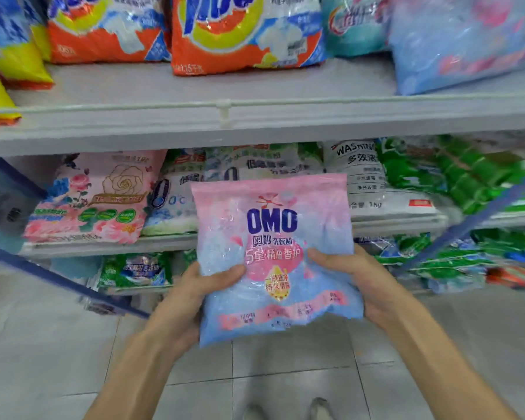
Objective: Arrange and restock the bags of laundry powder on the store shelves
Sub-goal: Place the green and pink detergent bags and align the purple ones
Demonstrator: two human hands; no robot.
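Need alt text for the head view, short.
Both hands, left and right, hold a pink-and-blue OMO bag upright before store shelves stocked with laundry powder bags; orange bags sit on the upper shelf, tiled floor below.

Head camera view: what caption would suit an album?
Both hands, left and right, hold a pink-and-blue OMO bag before stocked shelves.

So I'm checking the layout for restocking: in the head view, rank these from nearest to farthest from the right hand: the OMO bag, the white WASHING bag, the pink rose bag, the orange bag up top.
1. OMO bag, held in the right hand
2. White WASHING bag, middle shelf, just above
3. Pink rose bag, middle shelf, far left
4. Orange bag, top shelf
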